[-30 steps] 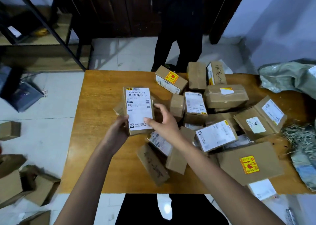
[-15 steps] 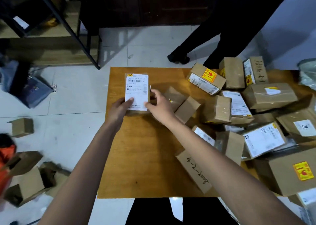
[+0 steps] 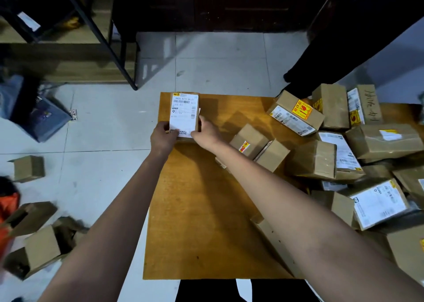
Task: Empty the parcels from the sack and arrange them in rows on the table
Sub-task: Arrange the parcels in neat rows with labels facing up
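parcel (image 3: 184, 114) gripped by left hand (image 3: 163, 138) and right hand (image 3: 207, 133) | set at desk (image 3: 202, 210) far corner | risk: nudged over edge, dropped to floor

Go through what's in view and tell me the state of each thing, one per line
Labelled parcel: flat at the table's far left corner, label up, both hands on it.
Left hand: grips the parcel's near left corner.
Right hand: fingers curled round its right edge.
Parcel pile: jumbled on the right, not in rows.
Table: near left part bare.
Floor boxes: open, tipped over.
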